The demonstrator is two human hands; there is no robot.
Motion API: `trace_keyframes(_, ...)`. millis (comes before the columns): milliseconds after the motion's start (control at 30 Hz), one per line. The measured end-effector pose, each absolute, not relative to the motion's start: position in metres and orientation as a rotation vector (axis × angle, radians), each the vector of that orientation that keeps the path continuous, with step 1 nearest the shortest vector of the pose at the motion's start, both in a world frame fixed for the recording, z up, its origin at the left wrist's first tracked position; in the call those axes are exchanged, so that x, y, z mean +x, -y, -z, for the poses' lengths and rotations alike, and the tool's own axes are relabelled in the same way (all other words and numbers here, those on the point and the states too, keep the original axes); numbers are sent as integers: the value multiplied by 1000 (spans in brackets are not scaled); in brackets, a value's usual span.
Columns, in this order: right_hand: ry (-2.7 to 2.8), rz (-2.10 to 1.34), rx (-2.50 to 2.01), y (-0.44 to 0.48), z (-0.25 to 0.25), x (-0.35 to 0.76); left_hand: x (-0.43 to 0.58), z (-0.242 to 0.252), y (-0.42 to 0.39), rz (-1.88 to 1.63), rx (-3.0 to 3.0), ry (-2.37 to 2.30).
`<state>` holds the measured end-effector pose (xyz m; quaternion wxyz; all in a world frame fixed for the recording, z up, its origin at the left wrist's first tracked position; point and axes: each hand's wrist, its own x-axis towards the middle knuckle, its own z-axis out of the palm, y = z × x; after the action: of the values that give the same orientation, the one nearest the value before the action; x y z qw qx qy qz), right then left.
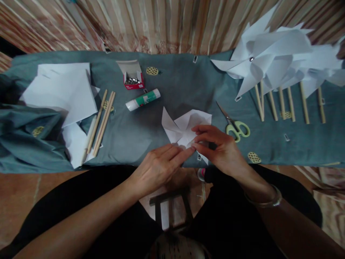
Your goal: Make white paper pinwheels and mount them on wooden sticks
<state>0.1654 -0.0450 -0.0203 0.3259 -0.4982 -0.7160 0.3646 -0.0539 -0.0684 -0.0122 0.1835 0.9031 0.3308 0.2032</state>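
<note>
A white paper pinwheel (184, 126), its blades partly folded, lies near the front edge of the cloth-covered table. My left hand (161, 163) grips its near side, with the fingertips pressing the paper. From the right, my right hand (215, 144) pinches the paper between thumb and fingers close to the left fingertips. My fingers hide part of the pinwheel's near side. Just right of my right hand lie green-handled scissors (237, 127), blades apart. A glue stick (143, 99) rests to the far left of the pinwheel, and behind it stands an open red box of metal pins (134, 81).
Finished pinwheels (277, 57) on wooden sticks overlap at the back right. White paper sheets (64, 95) are stacked at left, with several loose sticks (104, 122) beside them. The teal tablecloth (126, 133) is bunched at far left. A striped curtain (172, 25) hangs behind.
</note>
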Motion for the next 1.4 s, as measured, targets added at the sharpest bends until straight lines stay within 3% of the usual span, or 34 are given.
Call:
trace_keyframes(267, 1987, -675, -1363, 45, 22, 149, -53, 21, 69, -683, 2333, -964)
trace_keyframes(1400, 2210, -518, -1294, 51, 26, 151, -51, 22, 60, -700, 2173, -973)
